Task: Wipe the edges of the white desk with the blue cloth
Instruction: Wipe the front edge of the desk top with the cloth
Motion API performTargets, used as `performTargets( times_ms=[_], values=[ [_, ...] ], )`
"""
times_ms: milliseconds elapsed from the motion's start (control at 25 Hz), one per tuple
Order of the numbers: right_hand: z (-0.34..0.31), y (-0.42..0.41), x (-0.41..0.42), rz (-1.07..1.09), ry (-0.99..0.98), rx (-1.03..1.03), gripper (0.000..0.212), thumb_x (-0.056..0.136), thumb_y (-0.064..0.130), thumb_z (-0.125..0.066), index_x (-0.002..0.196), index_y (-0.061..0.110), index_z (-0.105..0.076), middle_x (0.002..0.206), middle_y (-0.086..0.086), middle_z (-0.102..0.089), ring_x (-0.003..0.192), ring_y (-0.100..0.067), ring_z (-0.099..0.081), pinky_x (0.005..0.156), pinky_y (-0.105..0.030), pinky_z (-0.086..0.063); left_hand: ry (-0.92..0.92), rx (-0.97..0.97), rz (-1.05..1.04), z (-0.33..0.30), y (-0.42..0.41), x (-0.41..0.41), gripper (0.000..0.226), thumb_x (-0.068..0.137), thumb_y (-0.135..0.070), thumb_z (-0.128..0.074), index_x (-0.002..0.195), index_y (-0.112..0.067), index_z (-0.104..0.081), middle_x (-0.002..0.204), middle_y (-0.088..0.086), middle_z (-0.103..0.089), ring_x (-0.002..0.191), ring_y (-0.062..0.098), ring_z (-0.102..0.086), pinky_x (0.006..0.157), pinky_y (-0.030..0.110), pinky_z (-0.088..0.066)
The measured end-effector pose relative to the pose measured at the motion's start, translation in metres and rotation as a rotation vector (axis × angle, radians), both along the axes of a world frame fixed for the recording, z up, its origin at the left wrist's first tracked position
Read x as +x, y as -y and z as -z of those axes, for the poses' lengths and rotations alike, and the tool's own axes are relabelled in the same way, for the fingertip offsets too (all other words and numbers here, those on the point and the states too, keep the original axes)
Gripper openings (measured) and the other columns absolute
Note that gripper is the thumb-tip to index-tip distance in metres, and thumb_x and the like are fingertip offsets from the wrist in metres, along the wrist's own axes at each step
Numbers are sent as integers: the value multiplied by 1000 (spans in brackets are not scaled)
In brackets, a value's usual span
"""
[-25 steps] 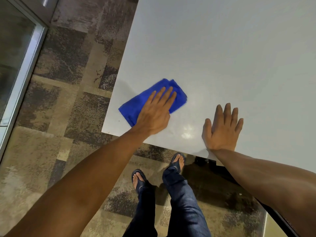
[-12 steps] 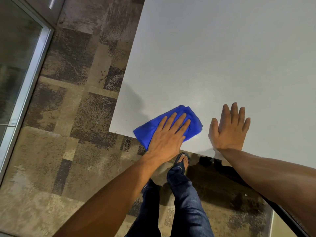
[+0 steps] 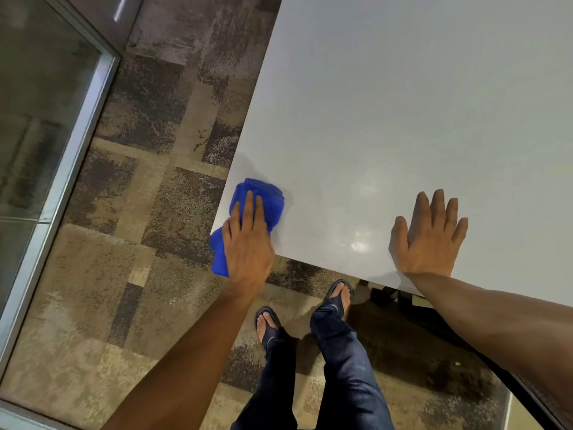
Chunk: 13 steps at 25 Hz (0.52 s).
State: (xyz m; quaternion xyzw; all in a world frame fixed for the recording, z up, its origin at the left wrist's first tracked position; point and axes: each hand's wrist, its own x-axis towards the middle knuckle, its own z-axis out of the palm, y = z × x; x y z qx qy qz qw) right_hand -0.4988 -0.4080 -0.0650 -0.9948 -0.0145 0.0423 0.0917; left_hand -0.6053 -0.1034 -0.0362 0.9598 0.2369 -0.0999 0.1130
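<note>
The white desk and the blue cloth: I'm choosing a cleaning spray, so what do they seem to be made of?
The white desk looks like a smooth laminate or coated board with a semi-gloss finish: a soft light glare shows near its front edge. The exact core cannot be told. The blue cloth looks like soft microfibre or similar fabric: it bunches in folds and drapes over the corner under the left hand.

My left hand [image 3: 248,240] lies flat with fingers straight and together, pressing down on the blue cloth [image 3: 266,197] at the desk's corner, forearm reaching in from lower left. My right hand [image 3: 429,240] rests palm-down on the white desk [image 3: 403,119], fingers straight and slightly spread, arm stretched in from the right.
</note>
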Motion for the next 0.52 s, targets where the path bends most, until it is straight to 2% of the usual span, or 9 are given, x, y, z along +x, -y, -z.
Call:
performTargets(
  times_ms=[160, 400, 520],
  values=[
    [-1, -1, 0, -1, -6, 8, 67, 98, 48, -33, 157, 18, -27, 168, -13, -19, 156, -37, -8, 123, -62, -10, -23, 0, 16, -4, -28, -7, 64, 95, -11, -44, 155, -8, -21, 165, 4, -17, 147, 33, -25, 112, 53, -32],
    [-2, -2, 0, 7, -26, 17, 68, 98, 49, -33, 158, 18, -27, 169, -12, -18, 157, -36, -7, 123, -61, -8, -79, 53, 47, -8, -64, -27, 68, 88, 0, -50, 151, 2, -25, 160, 17, -27, 133, 43, -42, 96, 55, -44],
    [0, -2, 0, 8, -31, 20, 68, 98, 49, -32, 158, 18, -26, 169, -12, -18, 157, -36, -7, 123, -62, -8, -97, 82, -69, -17, -90, -43, 70, 88, 3, -51, 152, 0, -22, 161, 17, -26, 133, 42, -40, 101, 55, -41]
  ],
)
